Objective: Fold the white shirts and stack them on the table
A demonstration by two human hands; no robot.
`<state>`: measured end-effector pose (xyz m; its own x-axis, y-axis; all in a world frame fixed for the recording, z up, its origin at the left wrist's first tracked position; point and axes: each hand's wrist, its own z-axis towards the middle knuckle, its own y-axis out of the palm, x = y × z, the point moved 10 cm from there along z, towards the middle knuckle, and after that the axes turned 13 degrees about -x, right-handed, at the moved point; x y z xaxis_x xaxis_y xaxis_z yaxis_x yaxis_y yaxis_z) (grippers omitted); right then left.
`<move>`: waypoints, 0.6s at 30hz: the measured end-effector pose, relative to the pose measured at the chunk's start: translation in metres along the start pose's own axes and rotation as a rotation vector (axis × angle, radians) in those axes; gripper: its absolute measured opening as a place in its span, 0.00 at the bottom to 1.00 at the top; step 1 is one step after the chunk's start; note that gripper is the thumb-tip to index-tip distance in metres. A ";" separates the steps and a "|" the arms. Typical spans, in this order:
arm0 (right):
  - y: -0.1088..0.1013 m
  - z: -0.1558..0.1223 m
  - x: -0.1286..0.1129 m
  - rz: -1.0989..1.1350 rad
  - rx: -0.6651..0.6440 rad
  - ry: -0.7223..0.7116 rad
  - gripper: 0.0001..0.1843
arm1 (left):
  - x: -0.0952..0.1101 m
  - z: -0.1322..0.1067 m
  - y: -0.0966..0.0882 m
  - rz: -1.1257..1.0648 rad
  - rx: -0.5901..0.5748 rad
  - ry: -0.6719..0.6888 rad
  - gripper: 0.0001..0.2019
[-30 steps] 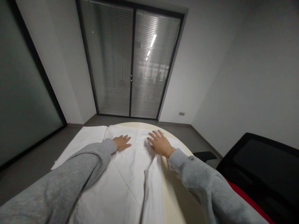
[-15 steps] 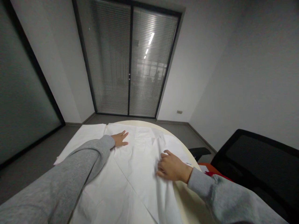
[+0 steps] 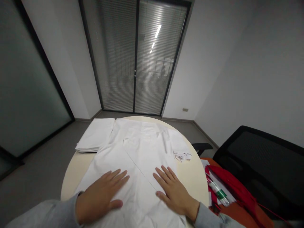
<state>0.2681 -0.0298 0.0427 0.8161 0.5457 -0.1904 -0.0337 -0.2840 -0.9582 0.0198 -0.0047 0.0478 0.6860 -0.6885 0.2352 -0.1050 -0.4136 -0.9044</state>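
A white garment (image 3: 140,155), which looks like a shirt or coat with a diagonal front edge, is spread over the round table. My left hand (image 3: 102,193) is flat over its lower left part, fingers outstretched and slightly blurred. On the lower right of the cloth lies my right hand (image 3: 172,190), palm down with the fingers spread. Neither hand grips anything. Toward the far right, a bunched sleeve (image 3: 182,150) rests on the tabletop. The garment's bottom end runs out of view.
Folded white cloth (image 3: 96,134) sits stacked at the table's far left. The pale round table (image 3: 196,177) shows its rim on both sides. At right stands a black mesh chair (image 3: 261,164), with a red cloth (image 3: 234,183) and a clear bottle (image 3: 219,191) on its orange seat.
Both hands have come back toward me, the left from the garment's far end. My right hand has gone from curled fingers at the right edge to lying flat. The view has shifted slightly.
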 end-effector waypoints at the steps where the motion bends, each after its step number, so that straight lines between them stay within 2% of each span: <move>1: 0.005 -0.001 0.003 0.009 0.004 0.013 0.35 | -0.005 -0.014 0.018 -0.019 0.018 -0.036 0.37; 4: 0.009 -0.001 0.004 0.019 -0.016 0.033 0.35 | -0.020 -0.045 0.051 -0.063 0.106 -0.114 0.35; 6: 0.003 0.002 0.001 0.016 -0.050 0.055 0.36 | -0.023 -0.058 0.057 -0.083 0.164 -0.140 0.35; 8: -0.012 0.011 -0.006 -0.004 -0.071 0.093 0.34 | -0.021 -0.063 0.052 -0.098 0.190 -0.151 0.34; 11: -0.046 0.048 -0.023 -0.035 -0.052 0.142 0.28 | -0.018 -0.058 0.030 -0.125 0.150 -0.179 0.30; 14: -0.078 0.111 -0.039 0.015 -0.001 0.205 0.28 | -0.019 -0.037 -0.011 -0.155 0.128 -0.228 0.26; 16: -0.092 0.157 -0.041 0.050 0.037 0.301 0.29 | -0.020 -0.019 -0.042 -0.172 0.175 -0.251 0.23; 18: -0.099 0.199 -0.045 0.061 0.067 0.355 0.31 | -0.021 0.002 -0.061 -0.210 0.220 -0.272 0.20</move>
<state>0.1201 0.1310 0.1035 0.9605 0.2178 -0.1733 -0.1171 -0.2488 -0.9614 0.0129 0.0359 0.0971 0.8447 -0.4075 0.3471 0.1944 -0.3707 -0.9082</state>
